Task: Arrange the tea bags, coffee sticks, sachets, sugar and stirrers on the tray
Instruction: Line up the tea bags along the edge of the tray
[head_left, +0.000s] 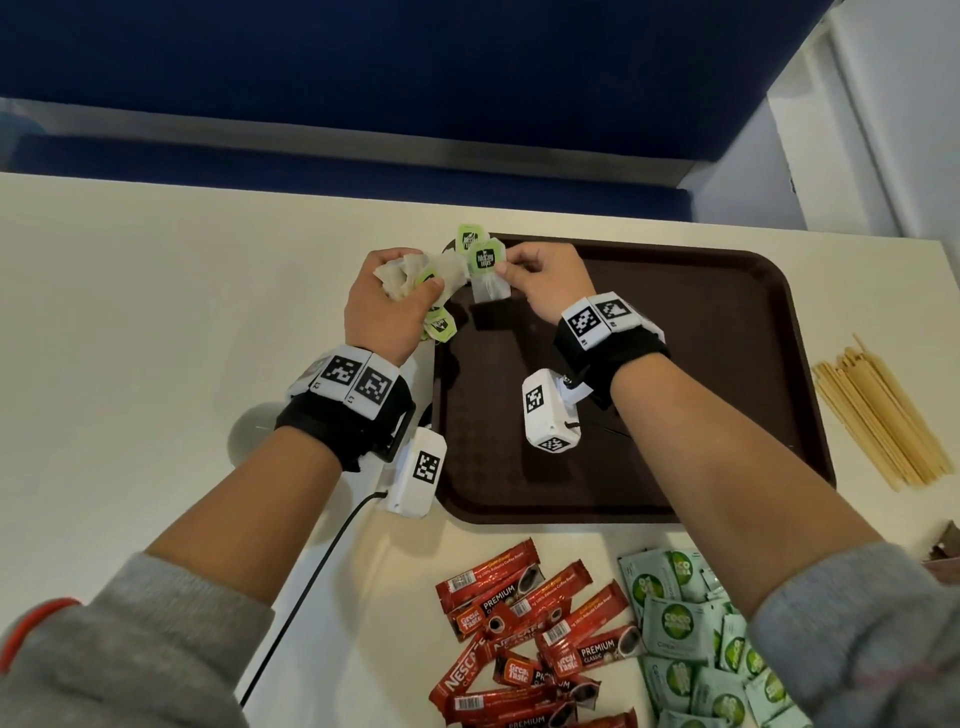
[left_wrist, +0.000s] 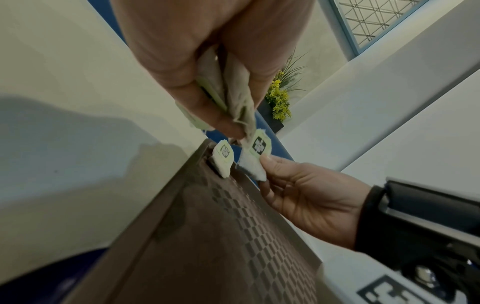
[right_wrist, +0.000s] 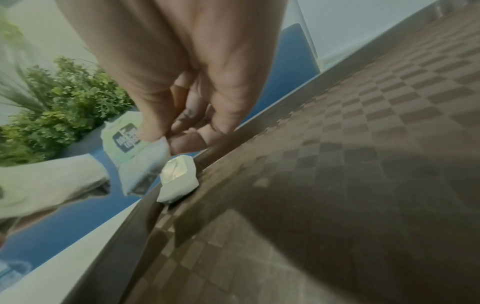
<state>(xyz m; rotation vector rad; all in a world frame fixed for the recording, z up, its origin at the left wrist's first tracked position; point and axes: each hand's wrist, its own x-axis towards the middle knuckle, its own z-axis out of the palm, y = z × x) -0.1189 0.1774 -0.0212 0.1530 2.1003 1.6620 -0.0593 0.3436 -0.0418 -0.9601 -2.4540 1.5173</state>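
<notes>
Tray: a dark brown tray with a chequered floor is set on the cream table; it serves as the landmark below.

Left hand: held over the tray's far left corner; a crumpled bunch of tea bags is gripped by its curled fingers and thumb, and green tags are seen dangling under the fist.

Right hand: held above the tray's far edge, just inside the corner; one tea bag with a green tag is pinched at its top between thumb and fingertips, the other fingers being curled in. In the right wrist view the pinch is blurred, so it cannot be told exactly which fingers meet the thumb.

Placed tea bag: one bag is seen lying against the rim at the tray's far left corner, its tag uppermost.

Coffee sticks: a loose red heap is left on the table at the tray's near side.

Green sachets: piled beside the coffee sticks, also on the tray's near side.

Stirrers: a fan of pale wooden sticks is laid on the table just off the tray's right edge.

Cable: a black lead is run across the table off the tray's near left corner.
</notes>
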